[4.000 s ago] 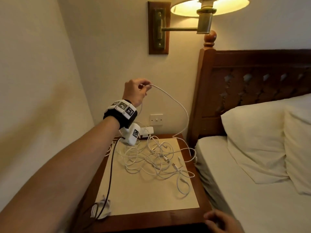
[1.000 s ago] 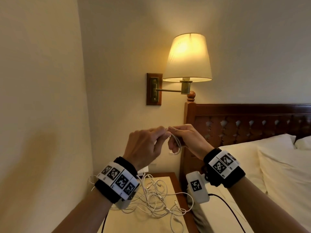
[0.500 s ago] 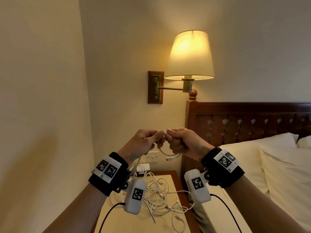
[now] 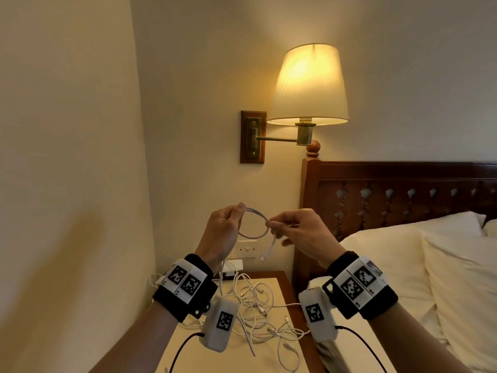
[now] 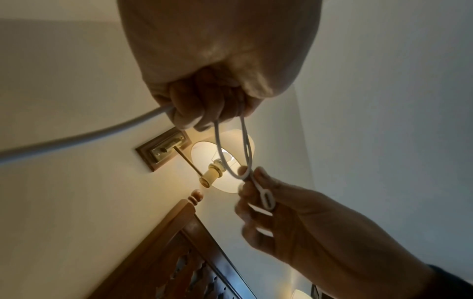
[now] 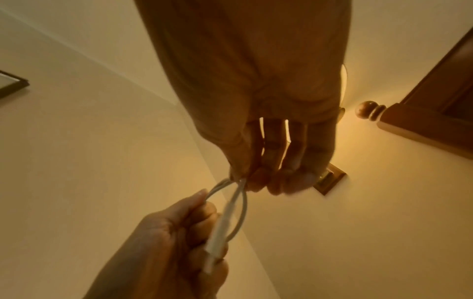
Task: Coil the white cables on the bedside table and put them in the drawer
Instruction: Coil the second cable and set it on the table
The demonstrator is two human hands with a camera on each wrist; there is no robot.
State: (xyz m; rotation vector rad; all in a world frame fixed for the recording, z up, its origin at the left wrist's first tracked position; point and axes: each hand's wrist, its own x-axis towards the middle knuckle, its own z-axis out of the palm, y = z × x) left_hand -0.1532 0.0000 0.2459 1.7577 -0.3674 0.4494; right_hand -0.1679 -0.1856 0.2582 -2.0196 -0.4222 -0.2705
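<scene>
White cables [image 4: 258, 313] lie tangled on the bedside table [image 4: 282, 281], their near ends partly hidden behind the wrist-worn cameras; the drawer cannot be seen from any view. A lit wall lamp [image 4: 309, 84] hangs above, with a wall switch [image 4: 247, 249] and a carved headboard [image 4: 403, 195] behind and a pillow [image 4: 390, 259] to the right. One cable [image 4: 255, 224] is held up as a loop above the table. The left hand [image 4: 223, 232] grips its left side with curled fingers; the right hand [image 4: 301, 232] pinches the crossing point, the plug end [image 4: 263, 257] dangling below.
</scene>
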